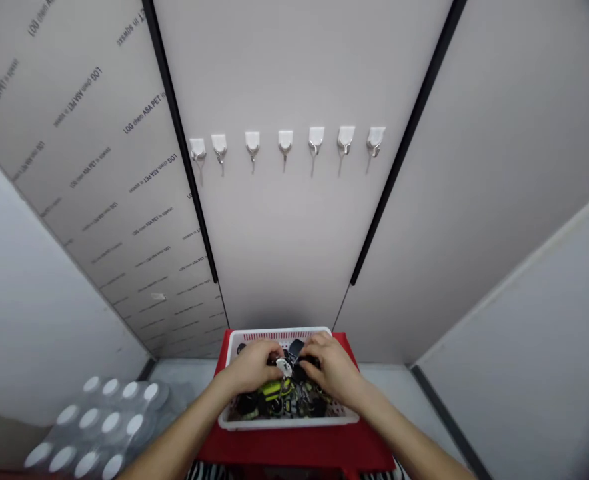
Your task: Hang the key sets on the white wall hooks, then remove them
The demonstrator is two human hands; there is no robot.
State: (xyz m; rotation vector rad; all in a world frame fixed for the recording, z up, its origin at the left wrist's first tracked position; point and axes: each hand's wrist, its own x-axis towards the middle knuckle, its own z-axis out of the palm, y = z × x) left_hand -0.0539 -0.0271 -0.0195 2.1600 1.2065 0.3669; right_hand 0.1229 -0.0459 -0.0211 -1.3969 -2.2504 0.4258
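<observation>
Both of my hands are inside a white plastic basket [289, 423] full of small, tangled pieces that look like keys and fobs. My left hand [254, 365] is closed, thumb and fingers pinching a white round tag [284, 366] above the pile. Opposite it, my right hand [332, 367] curls its fingers around something dark that I cannot make out, close to the tag. A dark, flat, rounded piece [295, 347] shows between the hands. Below them lies a bright yellow-green item [273, 389]. The fingers hide part of the contents.
The basket stands on a red surface [294, 448]. Several white hooks [285, 141] are fixed in a row on the wall panel [284, 233] ahead. Wrapped bottles with white caps [110, 422] stand at lower left. Black strips [407, 147] flank the panel.
</observation>
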